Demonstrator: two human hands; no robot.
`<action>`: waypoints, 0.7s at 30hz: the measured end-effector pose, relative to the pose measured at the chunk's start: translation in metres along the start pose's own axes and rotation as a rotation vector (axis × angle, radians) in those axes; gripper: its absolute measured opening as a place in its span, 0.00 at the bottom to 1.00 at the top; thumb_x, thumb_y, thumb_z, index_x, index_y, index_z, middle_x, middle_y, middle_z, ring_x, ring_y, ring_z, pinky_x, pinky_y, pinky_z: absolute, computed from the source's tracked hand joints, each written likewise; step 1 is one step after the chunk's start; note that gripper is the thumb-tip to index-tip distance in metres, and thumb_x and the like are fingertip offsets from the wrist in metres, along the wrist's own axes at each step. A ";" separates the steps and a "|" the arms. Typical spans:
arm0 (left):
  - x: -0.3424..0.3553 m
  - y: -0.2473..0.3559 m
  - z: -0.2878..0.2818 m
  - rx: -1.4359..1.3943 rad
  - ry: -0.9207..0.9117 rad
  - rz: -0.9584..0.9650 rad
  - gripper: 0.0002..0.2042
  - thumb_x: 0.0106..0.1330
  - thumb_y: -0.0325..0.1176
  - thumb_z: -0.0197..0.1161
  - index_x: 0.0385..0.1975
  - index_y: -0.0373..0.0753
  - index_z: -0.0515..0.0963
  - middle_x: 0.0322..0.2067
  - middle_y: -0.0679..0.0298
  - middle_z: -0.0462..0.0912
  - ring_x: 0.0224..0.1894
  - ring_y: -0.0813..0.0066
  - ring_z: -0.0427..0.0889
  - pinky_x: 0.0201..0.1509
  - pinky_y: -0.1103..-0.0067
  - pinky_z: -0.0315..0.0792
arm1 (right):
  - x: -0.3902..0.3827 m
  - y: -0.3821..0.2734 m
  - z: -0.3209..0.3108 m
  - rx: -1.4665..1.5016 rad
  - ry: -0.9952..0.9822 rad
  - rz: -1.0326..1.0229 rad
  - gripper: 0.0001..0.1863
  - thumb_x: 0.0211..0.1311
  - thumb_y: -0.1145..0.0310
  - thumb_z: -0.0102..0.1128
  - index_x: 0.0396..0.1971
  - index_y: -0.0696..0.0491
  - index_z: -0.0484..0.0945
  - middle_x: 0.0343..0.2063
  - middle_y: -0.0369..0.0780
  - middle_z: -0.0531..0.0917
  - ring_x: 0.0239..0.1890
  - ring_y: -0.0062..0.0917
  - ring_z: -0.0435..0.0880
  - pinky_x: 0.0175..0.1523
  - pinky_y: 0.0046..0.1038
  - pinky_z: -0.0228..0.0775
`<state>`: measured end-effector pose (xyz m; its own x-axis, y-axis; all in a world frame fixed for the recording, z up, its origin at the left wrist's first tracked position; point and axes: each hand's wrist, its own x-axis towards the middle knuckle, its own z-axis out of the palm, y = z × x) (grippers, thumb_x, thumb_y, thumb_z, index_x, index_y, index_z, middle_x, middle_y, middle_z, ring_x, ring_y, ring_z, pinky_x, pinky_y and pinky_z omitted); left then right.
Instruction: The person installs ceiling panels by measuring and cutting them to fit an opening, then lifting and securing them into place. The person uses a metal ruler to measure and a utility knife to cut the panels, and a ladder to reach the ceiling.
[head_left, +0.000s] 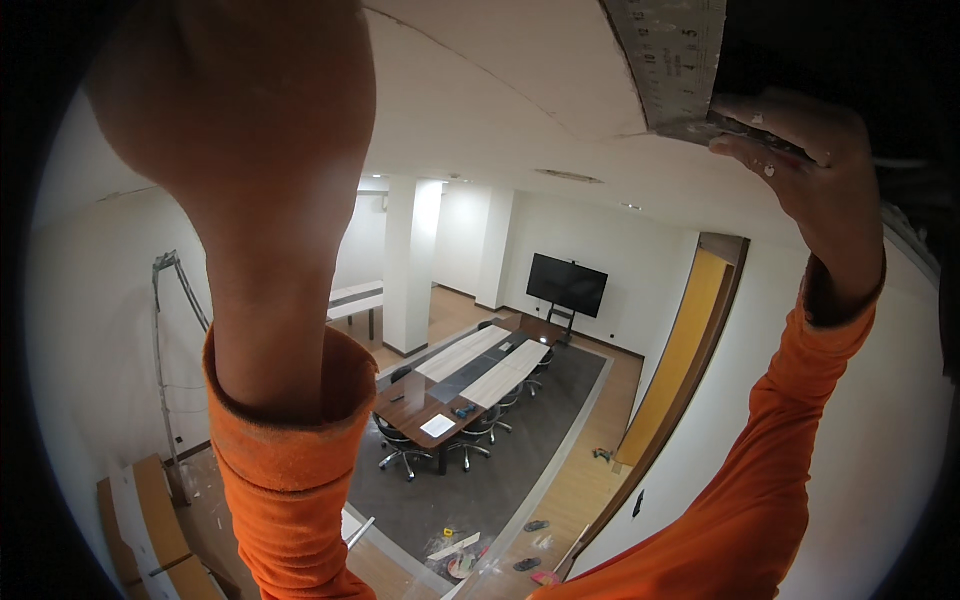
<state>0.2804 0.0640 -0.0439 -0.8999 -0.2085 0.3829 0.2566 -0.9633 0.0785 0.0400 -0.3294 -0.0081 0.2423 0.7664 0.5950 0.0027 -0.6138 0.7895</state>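
Overhead, my right hand (820,160) has its thumb and fingers closed on the dark stock of a metal try square (675,75). The square's graduated blade lies along the cut edge of a dark opening (790,45) in the white ceiling (500,75). White specks stick to the fingers. My left hand (245,90) is raised close to the camera on the left, against the ceiling area. Its fingers run out at the top and are hidden, so whether it holds anything cannot be seen. A thin crack or line (470,60) crosses the ceiling between the hands.
Far below stands a long conference table (415,405) with several wheeled chairs (400,450). A black screen (567,284) on a stand is by the far wall. There are a white column (405,260), a ladder-like frame (158,350), a wooden doorway (690,340) and floor debris (460,545).
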 end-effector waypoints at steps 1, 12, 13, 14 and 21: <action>0.000 -0.002 0.000 0.009 -0.002 0.006 0.11 0.73 0.26 0.57 0.53 0.36 0.75 0.47 0.58 0.82 0.45 0.67 0.82 0.48 0.80 0.77 | 0.001 -0.001 0.000 -0.009 0.002 -0.010 0.17 0.57 0.73 0.74 0.46 0.59 0.85 0.28 0.43 0.86 0.27 0.21 0.86 0.31 0.22 0.78; -0.004 -0.016 0.006 -0.073 -0.016 0.024 0.08 0.72 0.26 0.61 0.48 0.34 0.80 0.41 0.60 0.88 0.38 0.71 0.87 0.40 0.85 0.83 | -0.001 -0.005 -0.002 -0.069 -0.016 -0.008 0.16 0.57 0.78 0.71 0.47 0.60 0.85 0.27 0.43 0.86 0.28 0.21 0.88 0.29 0.20 0.79; -0.006 -0.016 0.005 -0.075 -0.022 0.022 0.08 0.72 0.26 0.60 0.48 0.34 0.80 0.41 0.60 0.88 0.39 0.71 0.87 0.41 0.85 0.82 | 0.000 -0.004 -0.001 -0.061 -0.007 -0.018 0.16 0.57 0.78 0.71 0.47 0.60 0.84 0.27 0.44 0.86 0.28 0.22 0.89 0.29 0.20 0.80; -0.007 -0.015 0.004 -0.075 -0.031 0.021 0.09 0.72 0.27 0.60 0.48 0.34 0.80 0.41 0.60 0.88 0.39 0.71 0.87 0.41 0.85 0.82 | 0.000 -0.003 -0.002 -0.056 0.001 -0.034 0.16 0.58 0.79 0.71 0.47 0.60 0.84 0.27 0.44 0.86 0.29 0.22 0.89 0.29 0.20 0.80; -0.017 -0.021 0.008 -0.083 -0.092 0.013 0.10 0.73 0.28 0.59 0.50 0.34 0.79 0.44 0.59 0.87 0.42 0.71 0.86 0.44 0.84 0.81 | -0.003 0.002 -0.015 -0.106 -0.048 -0.066 0.17 0.57 0.74 0.73 0.48 0.59 0.84 0.28 0.42 0.88 0.30 0.23 0.90 0.32 0.21 0.81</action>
<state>0.2927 0.0894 -0.0451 -0.8597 -0.2081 0.4664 0.2344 -0.9721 -0.0016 0.0246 -0.3300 -0.0065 0.2911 0.7928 0.5355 -0.0819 -0.5371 0.8395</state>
